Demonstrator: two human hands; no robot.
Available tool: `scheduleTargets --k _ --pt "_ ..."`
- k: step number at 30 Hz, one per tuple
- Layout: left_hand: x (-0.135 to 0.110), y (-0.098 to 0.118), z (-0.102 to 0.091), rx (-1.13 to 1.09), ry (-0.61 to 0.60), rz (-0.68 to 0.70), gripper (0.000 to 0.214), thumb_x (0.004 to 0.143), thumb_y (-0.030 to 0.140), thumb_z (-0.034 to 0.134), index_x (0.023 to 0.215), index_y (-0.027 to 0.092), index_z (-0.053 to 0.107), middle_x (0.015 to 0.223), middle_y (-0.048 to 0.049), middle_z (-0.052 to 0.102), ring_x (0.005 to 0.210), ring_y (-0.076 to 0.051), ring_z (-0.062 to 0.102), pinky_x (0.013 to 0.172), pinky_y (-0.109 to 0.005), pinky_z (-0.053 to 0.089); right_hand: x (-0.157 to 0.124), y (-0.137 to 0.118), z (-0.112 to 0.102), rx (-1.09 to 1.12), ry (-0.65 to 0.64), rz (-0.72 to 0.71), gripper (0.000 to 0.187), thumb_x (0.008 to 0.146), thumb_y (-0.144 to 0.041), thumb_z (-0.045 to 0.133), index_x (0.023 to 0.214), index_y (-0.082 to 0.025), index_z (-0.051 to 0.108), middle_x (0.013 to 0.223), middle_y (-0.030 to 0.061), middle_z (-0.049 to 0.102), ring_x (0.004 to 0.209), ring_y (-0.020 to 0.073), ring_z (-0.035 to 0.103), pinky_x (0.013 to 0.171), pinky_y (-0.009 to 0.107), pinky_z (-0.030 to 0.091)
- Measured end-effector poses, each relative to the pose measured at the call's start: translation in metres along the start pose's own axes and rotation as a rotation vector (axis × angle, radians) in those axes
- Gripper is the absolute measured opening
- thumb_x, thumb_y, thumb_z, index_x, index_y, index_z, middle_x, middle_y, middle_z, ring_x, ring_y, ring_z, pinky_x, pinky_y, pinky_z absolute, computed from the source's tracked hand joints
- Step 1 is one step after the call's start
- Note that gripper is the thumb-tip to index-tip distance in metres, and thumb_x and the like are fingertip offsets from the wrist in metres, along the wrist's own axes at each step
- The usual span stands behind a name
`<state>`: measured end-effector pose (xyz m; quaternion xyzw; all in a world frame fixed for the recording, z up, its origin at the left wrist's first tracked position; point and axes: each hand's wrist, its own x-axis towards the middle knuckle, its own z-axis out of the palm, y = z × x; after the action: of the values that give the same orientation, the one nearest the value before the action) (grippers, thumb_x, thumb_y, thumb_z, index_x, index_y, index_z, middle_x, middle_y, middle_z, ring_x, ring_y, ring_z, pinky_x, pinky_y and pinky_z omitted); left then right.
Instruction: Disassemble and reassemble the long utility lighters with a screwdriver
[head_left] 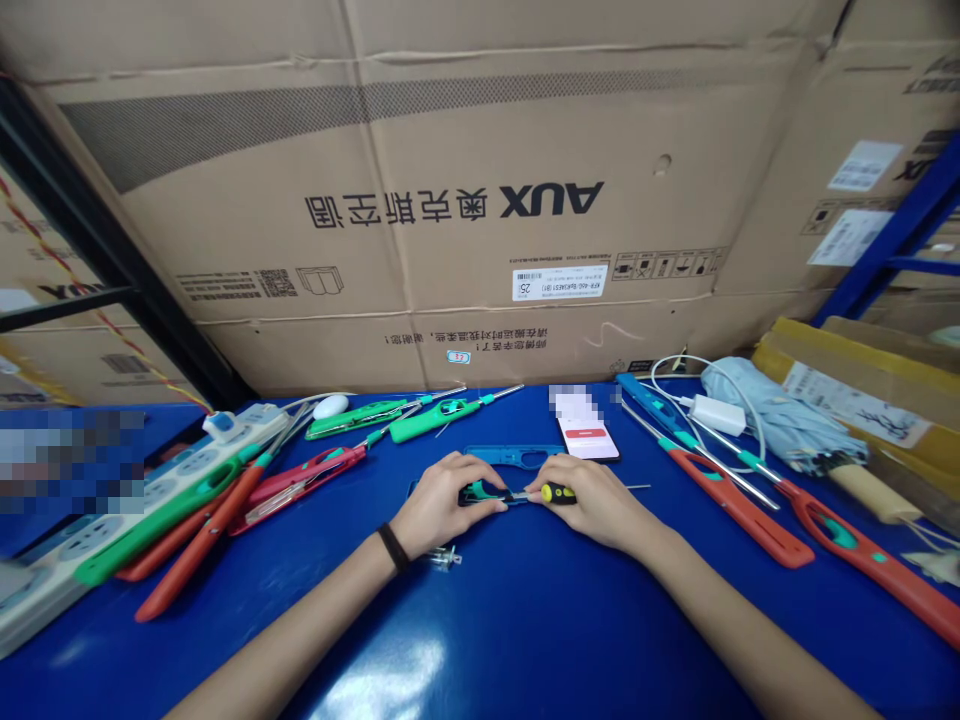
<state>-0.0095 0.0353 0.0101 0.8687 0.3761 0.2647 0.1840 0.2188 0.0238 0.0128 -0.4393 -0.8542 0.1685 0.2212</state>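
Note:
My left hand (454, 497), with a black band at the wrist, is closed on an opened blue long-neck lighter (517, 497), mostly hidden by the fingers. Teal and dark parts show inside it. In my right hand (600, 505) is a screwdriver (557, 493) with a yellow and black handle, its shaft pointing left into the lighter. A thin metal rod (637, 487) sticks out beyond the right hand. Just behind both hands lies a blue lighter casing half (517, 457). Small clear and metal parts (444, 558) lie beside my left wrist.
Green lighters (435, 420), a red opened one (300, 490) and a power strip (82, 535) lie left. A phone (585, 425) lies behind my right hand. Orange lighters (739, 505), a charger (718, 414) and a folded umbrella (780, 410) lie right. Cardboard (450, 120) stands behind.

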Motion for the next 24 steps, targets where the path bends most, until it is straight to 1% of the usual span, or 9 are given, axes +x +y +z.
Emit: scheduleTargets --k 2,3,7,10,14,17,20,24 --pt "-0.001 0.001 0.0 0.043 -0.022 0.031 0.022 0.082 0.032 0.063 0.104 0.029 0.067 0.103 -0.0023 0.067 0.093 -0.018 0.06 0.087 -0.032 0.043 0.001 -0.002 -0.001 -0.015 -0.007 0.01 0.011 0.085 -0.021 0.056 0.087 -0.023 0.067 0.089 0.003 0.065 0.082 0.0175 0.061 0.072 0.027 0.045" --pt "-0.001 0.001 0.0 0.071 -0.036 0.045 0.022 0.084 0.031 0.062 0.106 0.031 0.067 0.105 -0.0021 0.066 0.094 -0.018 0.06 0.088 -0.033 0.042 0.001 -0.003 -0.001 -0.023 -0.015 0.018 0.011 0.085 -0.021 0.056 0.086 -0.022 0.067 0.088 0.0029 0.065 0.082 0.0176 0.061 0.072 0.027 0.045" --pt "-0.001 0.002 0.0 0.157 -0.073 0.083 0.02 0.086 0.029 0.059 0.104 0.033 0.068 0.106 -0.0021 0.065 0.094 -0.018 0.06 0.09 -0.034 0.041 0.007 -0.004 -0.005 -0.029 -0.068 0.047 0.011 0.083 -0.02 0.058 0.086 -0.022 0.068 0.09 0.0035 0.066 0.081 0.0181 0.062 0.071 0.026 0.045" --pt "-0.001 0.002 0.0 0.212 -0.09 0.101 0.022 0.088 0.03 0.056 0.106 0.032 0.068 0.107 -0.0034 0.065 0.093 -0.019 0.06 0.087 -0.034 0.043 0.015 -0.002 -0.009 -0.025 -0.122 0.074 0.008 0.082 -0.022 0.06 0.083 -0.02 0.069 0.089 0.0048 0.067 0.08 0.0192 0.062 0.07 0.026 0.044" --pt "-0.004 0.002 0.002 0.325 -0.105 0.133 0.026 0.092 0.031 0.049 0.112 0.034 0.065 0.111 -0.0035 0.065 0.092 -0.021 0.059 0.079 -0.033 0.047 0.022 0.001 -0.011 -0.007 -0.171 0.08 0.008 0.078 -0.027 0.065 0.077 -0.019 0.068 0.08 0.0043 0.067 0.075 0.0192 0.063 0.065 0.025 0.043" --pt "-0.004 0.003 0.002 0.36 -0.106 0.135 0.026 0.092 0.031 0.048 0.111 0.035 0.065 0.111 -0.002 0.065 0.089 -0.02 0.06 0.077 -0.032 0.049 0.018 -0.002 -0.009 -0.01 -0.152 0.085 0.008 0.079 -0.026 0.064 0.077 -0.02 0.068 0.082 0.0043 0.067 0.076 0.0191 0.062 0.067 0.024 0.043" --pt "-0.003 0.005 0.0 0.354 -0.108 0.119 0.024 0.091 0.032 0.05 0.109 0.036 0.066 0.109 -0.0003 0.066 0.088 -0.019 0.06 0.076 -0.031 0.049 0.01 -0.006 -0.008 -0.013 -0.121 0.112 0.009 0.082 -0.025 0.06 0.08 -0.021 0.068 0.086 0.0047 0.066 0.078 0.019 0.062 0.069 0.025 0.043" --pt "-0.003 0.008 -0.001 0.369 -0.103 0.084 0.023 0.09 0.033 0.052 0.108 0.039 0.065 0.108 0.0011 0.065 0.087 -0.019 0.059 0.076 -0.032 0.049 0.006 -0.008 -0.008 0.013 -0.115 0.093 0.011 0.083 -0.026 0.058 0.083 -0.022 0.069 0.086 0.0037 0.065 0.079 0.0183 0.061 0.07 0.025 0.043"
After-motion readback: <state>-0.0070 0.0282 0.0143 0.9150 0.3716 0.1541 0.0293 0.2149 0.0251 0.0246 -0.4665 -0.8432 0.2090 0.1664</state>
